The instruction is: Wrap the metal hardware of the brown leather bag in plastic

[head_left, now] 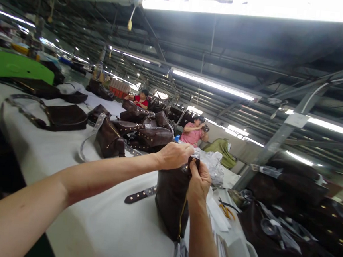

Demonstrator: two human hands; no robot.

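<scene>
Hall: a big factory floor under a dark steel roof, with long strip lights [213,84] running away overhead; the view is tilted.
Table: a long white worktable [103,222] stretches from the near edge into the distance on the left.
Bag pile: a heap of dark brown studded bags [142,132] sits further up the table, well apart from the hands.
Flat bag: one brown bag with a long strap [66,116] lies alone on the table to the left.
Green box: a bright green box [17,66] stands at the far left.
Co-workers: a person in a pink top [192,133] and a person in a red top [141,100] sit further along the table.
Held bag: a dark brown leather bag [171,198] stands upright on the table near its right edge, directly under both hands; a gold zipper line runs down its near side.
Left hand [173,154]: closed over the top edge of the bag, fingers curled down and gripping it.
Right hand [199,181]: fingertips pressed together, pinching a small dark part at the bag's top opening, touching the left hand.
Strap: a loose studded strap [140,195] lies flat just beside the bag's left side.
Scissors: a pair with yellow handles [226,210] lies on the table to the right of the bag.
</scene>
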